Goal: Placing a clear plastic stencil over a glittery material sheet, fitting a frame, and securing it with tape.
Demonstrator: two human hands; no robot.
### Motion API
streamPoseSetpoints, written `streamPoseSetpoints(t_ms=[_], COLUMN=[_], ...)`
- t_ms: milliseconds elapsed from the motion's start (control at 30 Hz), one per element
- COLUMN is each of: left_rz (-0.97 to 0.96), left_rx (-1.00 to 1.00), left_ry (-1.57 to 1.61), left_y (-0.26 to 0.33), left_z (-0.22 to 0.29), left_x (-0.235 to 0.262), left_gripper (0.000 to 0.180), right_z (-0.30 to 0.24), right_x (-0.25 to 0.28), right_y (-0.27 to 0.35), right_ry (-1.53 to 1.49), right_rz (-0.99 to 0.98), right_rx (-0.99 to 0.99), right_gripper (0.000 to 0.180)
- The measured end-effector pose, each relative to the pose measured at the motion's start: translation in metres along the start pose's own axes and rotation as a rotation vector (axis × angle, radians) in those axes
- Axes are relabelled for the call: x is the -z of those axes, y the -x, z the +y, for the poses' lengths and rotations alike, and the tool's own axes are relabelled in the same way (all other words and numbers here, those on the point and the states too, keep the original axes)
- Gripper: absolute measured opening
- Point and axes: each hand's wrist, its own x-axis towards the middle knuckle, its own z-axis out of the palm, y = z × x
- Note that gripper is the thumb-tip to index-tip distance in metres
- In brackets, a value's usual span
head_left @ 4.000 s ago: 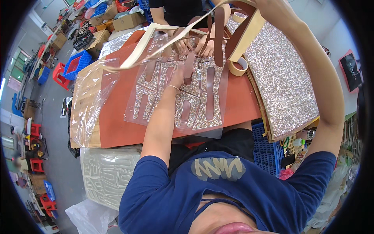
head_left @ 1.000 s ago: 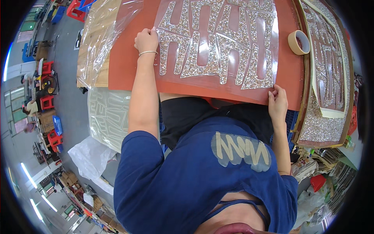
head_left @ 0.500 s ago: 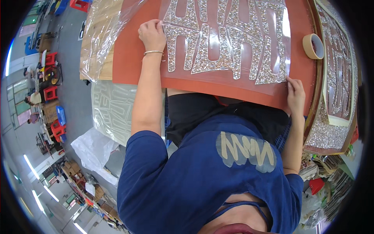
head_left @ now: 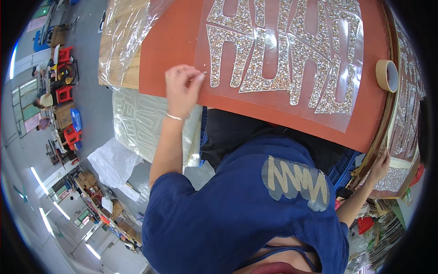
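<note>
A clear plastic sheet point(head_left: 200, 55) lies flat on the reddish-brown work board in front of me, bearing rhinestone-covered cut-out shapes point(head_left: 273, 50). Beside its lower left edge, my left hand point(head_left: 182, 89) hovers over the board with thumb and fingers drawn together. Tiny specks show near its fingertips, too small to name. Off to the right, my right hand point(head_left: 380, 165) reaches over the rim of a wooden tray point(head_left: 374, 132), its fingers closed near the pale paper edge point(head_left: 400, 163) there. What those fingers grip, if anything, is hidden.
A roll of tan tape point(head_left: 387, 76) rests by the tray's rim. The tray holds loose glitter stones point(head_left: 388, 180) and another patterned sheet point(head_left: 406, 105). Clear film point(head_left: 123, 45) covers the wood at left. Below it hangs a pale cut-out sheet point(head_left: 141, 118); red stools point(head_left: 64, 93) stand farther left.
Both hands have let go of the sheet. My left hand has come back with its fingers curled; my right hand has moved right and nearer me, to the tray. My view has shifted slightly.
</note>
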Motion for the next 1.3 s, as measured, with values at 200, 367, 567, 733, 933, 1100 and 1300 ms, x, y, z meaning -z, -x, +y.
streamPoseSetpoints(t_ms=[200,367,567,733,933,1100,1300], left_rz=[0.033,0.065,0.028,-0.177,-0.444,-0.383,-0.103], left_rx=[0.098,0.145,0.276,0.309,0.439,0.431,0.258], left_ry=[0.071,0.109,0.141,0.021,-0.123,-0.146,0.012], left_y=[0.036,0.025,0.021,0.006,-0.025,-0.015,0.014], left_z=[0.016,0.015,0.009,0.004,0.018,0.001,0.006], left_x=[-0.019,-0.029,-0.018,-0.015,-0.009,-0.011,-0.020], left_gripper=[0.020,0.020,0.026,0.027,0.034,0.041,0.030], right_z=[0.045,0.044,0.013,-0.004,-0.010,-0.007,-0.006], right_x=[0.006,0.015,0.000,0.003,0.007,0.004,0.005], right_y=[-0.010,-0.008,0.002,0.004,0.000,0.002,0.006], right_ry=[0.343,0.487,0.390,0.372,0.349,0.293,0.279], right_rz=[-0.217,-0.200,-0.132,-0.129,-0.155,-0.170,-0.172], right_rx=[0.135,0.165,0.205,0.165,0.159,0.131,0.182], right_gripper=[0.023,0.021,0.022,0.014,0.013,0.013,0.015])
